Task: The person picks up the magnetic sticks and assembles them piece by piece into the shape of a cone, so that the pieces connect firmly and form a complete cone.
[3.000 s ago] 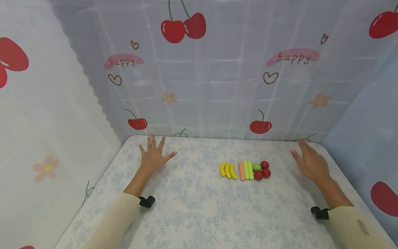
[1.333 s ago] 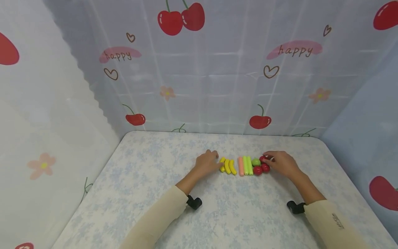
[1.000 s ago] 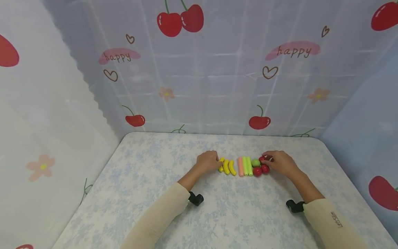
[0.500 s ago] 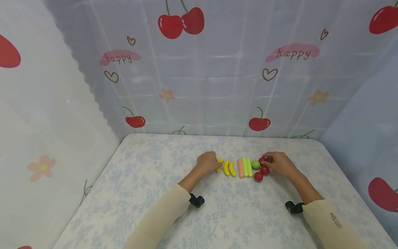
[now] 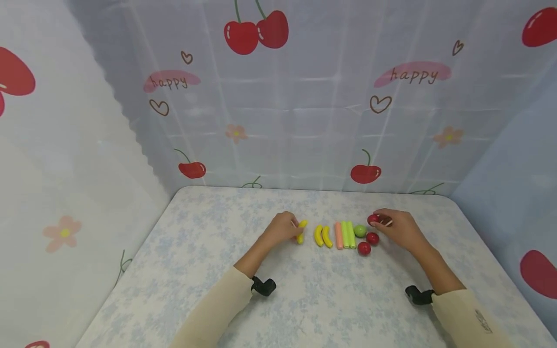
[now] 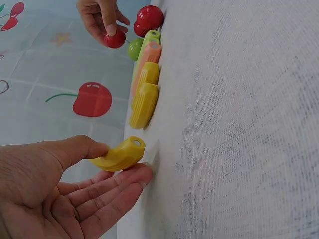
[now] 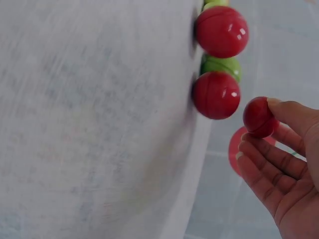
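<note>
My left hand [image 5: 279,229] pinches a small yellow toy banana [image 6: 122,154] between thumb and fingers, to the left of the row. In my right hand [image 5: 401,229] a shiny red toy ball [image 7: 260,117] is pinched by thumb and fingertips, raised a little off the table. Two more toy bananas [image 5: 323,236] lie side by side in the middle. Beside them are an orange stick [image 5: 339,236] and two light green sticks [image 5: 348,235], lying parallel. A green ball [image 5: 359,230] and two red balls [image 5: 368,243] rest right of the sticks, near my right hand.
All the toys lie on a table [image 5: 243,299] with a pale blue flowered cover. A curtain [image 5: 296,106] printed with cherries rises behind the table's far edge and along both sides. A black wrist camera [image 5: 263,286] sits at the left cuff.
Both hands came inward from the table's sides to the toys. The left hand has drawn one banana leftward from the others. The right hand has lifted a red ball; another red ball rolled nearer.
</note>
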A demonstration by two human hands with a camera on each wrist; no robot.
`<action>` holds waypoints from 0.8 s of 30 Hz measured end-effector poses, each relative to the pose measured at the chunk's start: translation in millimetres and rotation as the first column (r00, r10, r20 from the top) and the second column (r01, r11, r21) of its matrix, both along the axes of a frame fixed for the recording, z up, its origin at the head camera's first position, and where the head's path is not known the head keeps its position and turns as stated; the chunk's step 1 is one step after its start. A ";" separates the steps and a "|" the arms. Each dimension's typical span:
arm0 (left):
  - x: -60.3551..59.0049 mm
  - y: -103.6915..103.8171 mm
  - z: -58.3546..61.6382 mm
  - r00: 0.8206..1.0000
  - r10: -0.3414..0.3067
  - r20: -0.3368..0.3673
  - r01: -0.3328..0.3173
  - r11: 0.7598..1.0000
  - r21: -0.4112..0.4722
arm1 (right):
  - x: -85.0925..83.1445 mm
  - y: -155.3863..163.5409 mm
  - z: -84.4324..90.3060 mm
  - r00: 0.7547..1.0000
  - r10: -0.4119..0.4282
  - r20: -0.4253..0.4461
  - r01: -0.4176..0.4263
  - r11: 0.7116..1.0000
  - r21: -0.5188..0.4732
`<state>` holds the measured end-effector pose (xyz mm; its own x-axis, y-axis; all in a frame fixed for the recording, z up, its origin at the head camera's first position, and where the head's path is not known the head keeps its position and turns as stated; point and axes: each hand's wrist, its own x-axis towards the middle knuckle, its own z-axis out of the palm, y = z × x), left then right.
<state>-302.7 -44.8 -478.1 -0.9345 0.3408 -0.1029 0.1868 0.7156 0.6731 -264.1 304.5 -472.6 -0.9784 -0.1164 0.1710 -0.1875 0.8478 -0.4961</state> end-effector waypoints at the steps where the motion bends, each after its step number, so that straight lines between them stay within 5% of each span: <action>1: 0.4 -2.0 -0.4 1.000 -0.001 0.009 0.001 1.000 0.019 | 2.5 -1.3 1.9 1.000 0.007 -0.009 -0.007 1.000 -0.005; 10: 15.3 -16.4 0.6 0.998 -0.058 0.029 0.054 0.992 0.112 | 32.0 -26.6 16.6 0.993 0.070 -0.090 -0.076 0.995 -0.067; 24: 60.2 -25.5 2.9 0.983 -0.126 -0.137 0.136 0.989 0.064 | 64.6 -89.0 12.8 0.948 0.253 -0.192 -0.280 0.952 -0.127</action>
<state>-242.5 -70.3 -475.2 -0.8850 0.4632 0.0479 0.3663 0.6289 0.6858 -199.4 215.4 -459.8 -0.8693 -0.3288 0.3690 -0.4899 0.6728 -0.5545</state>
